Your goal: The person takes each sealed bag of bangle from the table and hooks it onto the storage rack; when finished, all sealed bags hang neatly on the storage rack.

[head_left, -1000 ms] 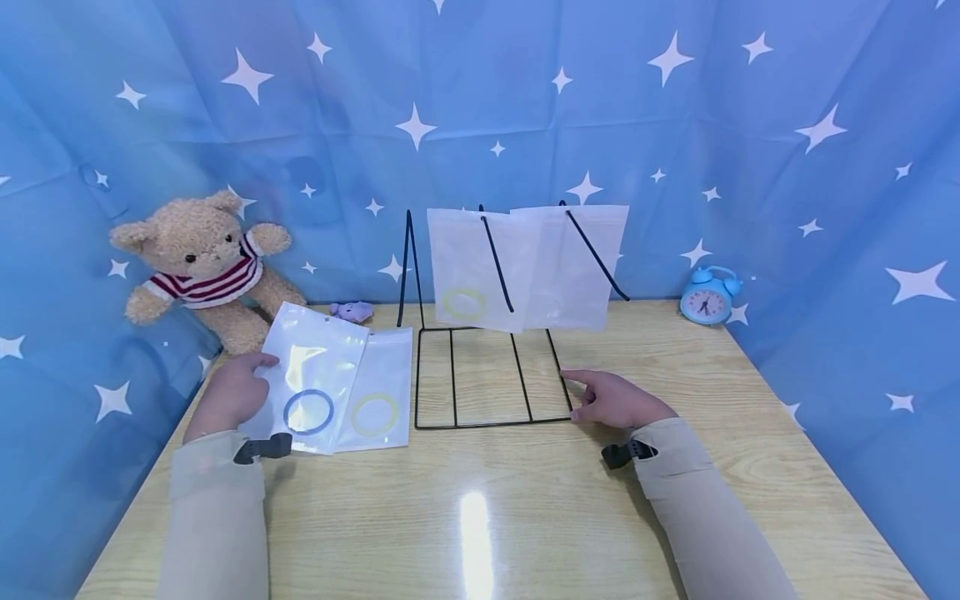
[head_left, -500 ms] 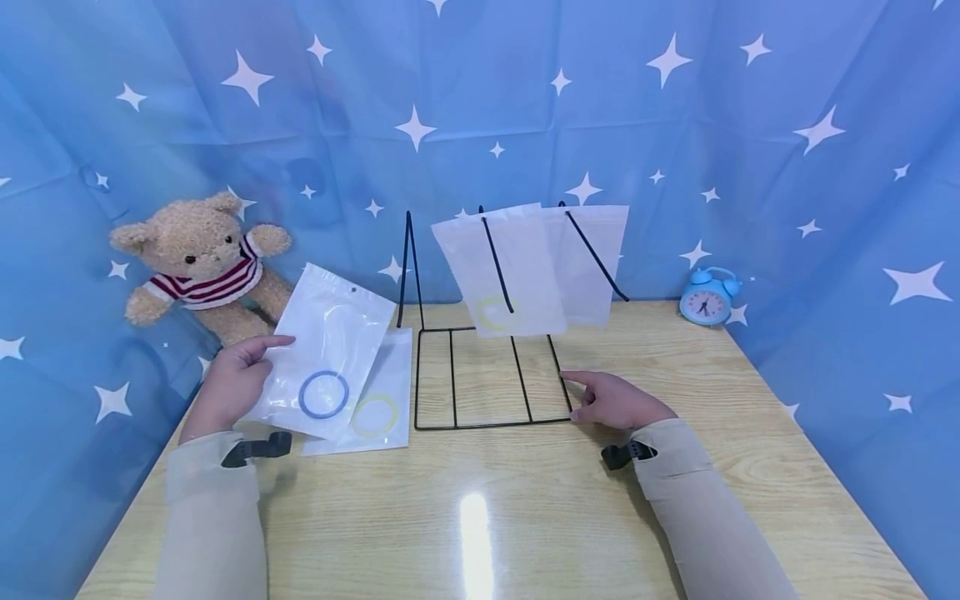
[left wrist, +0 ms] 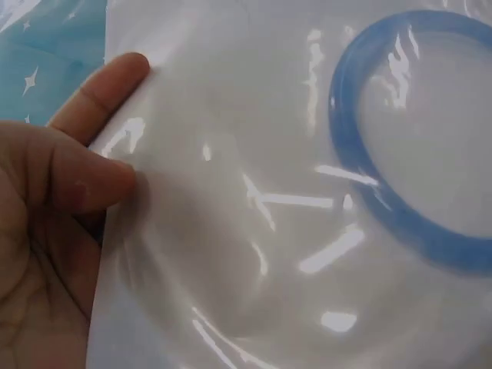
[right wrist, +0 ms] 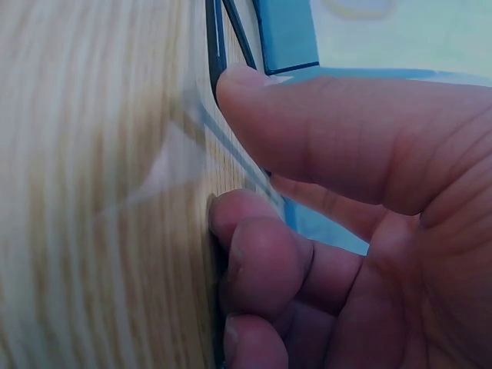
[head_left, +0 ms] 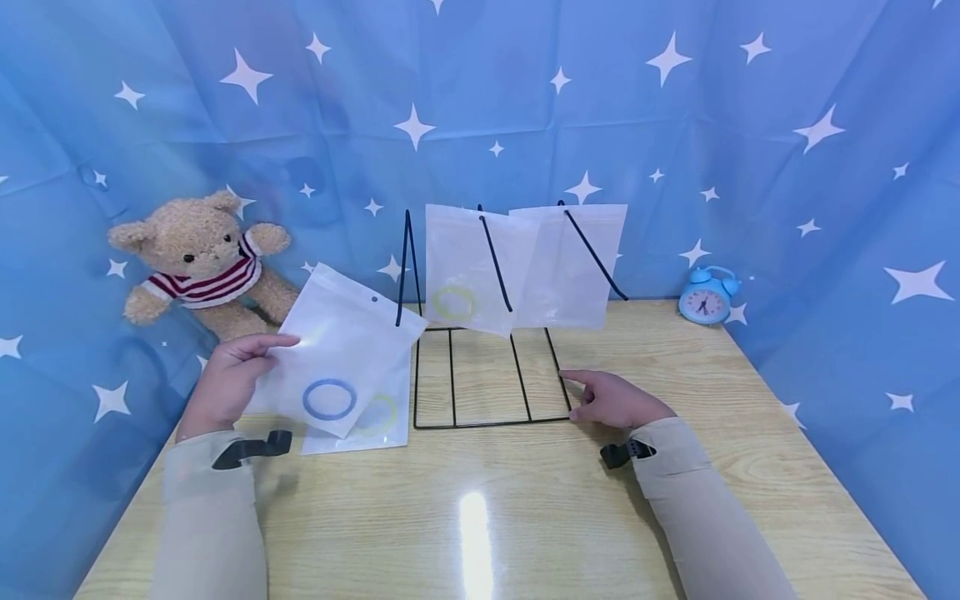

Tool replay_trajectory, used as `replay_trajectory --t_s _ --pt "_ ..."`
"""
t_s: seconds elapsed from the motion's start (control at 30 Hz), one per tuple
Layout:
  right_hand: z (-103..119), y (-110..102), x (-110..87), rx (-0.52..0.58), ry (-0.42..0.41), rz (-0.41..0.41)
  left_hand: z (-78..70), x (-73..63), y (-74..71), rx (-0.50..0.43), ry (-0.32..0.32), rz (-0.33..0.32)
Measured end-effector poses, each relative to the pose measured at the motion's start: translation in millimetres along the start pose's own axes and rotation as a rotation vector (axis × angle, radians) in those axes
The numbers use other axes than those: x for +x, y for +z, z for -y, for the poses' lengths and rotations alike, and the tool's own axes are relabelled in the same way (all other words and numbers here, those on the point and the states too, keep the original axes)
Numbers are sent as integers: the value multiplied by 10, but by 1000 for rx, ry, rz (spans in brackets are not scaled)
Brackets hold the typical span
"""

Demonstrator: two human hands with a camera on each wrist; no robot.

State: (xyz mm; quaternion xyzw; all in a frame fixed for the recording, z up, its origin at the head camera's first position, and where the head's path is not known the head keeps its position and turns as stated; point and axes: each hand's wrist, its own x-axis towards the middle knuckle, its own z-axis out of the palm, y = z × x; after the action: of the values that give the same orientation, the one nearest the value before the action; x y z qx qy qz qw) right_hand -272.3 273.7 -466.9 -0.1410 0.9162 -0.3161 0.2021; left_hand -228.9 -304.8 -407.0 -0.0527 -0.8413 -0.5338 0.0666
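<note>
My left hand (head_left: 228, 379) pinches the left edge of a clear-fronted white zip bag (head_left: 330, 317), thumb in front. Inside the bag lies a blue ring (left wrist: 350, 138). It is tilted and raised, its punched hole near the left prong of a black wire display rack (head_left: 491, 426). Partly behind it, a second bag (head_left: 397, 392) with a yellow ring lies on the table. At the rack's right front corner, my right hand (head_left: 615, 400) holds the base wire with thumb and index finger. Two bags hang there: one with a yellow ring (head_left: 472, 258) on the middle prong, another bag (head_left: 577, 275) on the right prong.
A teddy bear (head_left: 202, 258) in a striped shirt sits at the back left, close to the left hand. At the back right stands a blue alarm clock (head_left: 705, 300). Starred blue cloth (head_left: 480, 83) encloses the wooden table (head_left: 375, 517).
The left hand has lifted the blue-ring bag off the table, tilting it and moving it right towards the left prong. The middle hanging bag swung right and back. My right hand stayed put.
</note>
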Motion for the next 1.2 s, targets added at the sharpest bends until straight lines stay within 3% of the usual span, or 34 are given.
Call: replay_trajectory --t_s 0.37,0.7,0.87,1.2 --pt "-22 10 17 8 1 2 -167 -69 70 -318 216 92" --pt "-31 25 5 15 4 -4 -290 -131 142 -491 327 157" --pt "-28 27 -1 17 -3 -7 -333 -135 176 -496 346 184" --pt "-32 15 5 24 -6 -2 -397 -131 205 -433 290 177"
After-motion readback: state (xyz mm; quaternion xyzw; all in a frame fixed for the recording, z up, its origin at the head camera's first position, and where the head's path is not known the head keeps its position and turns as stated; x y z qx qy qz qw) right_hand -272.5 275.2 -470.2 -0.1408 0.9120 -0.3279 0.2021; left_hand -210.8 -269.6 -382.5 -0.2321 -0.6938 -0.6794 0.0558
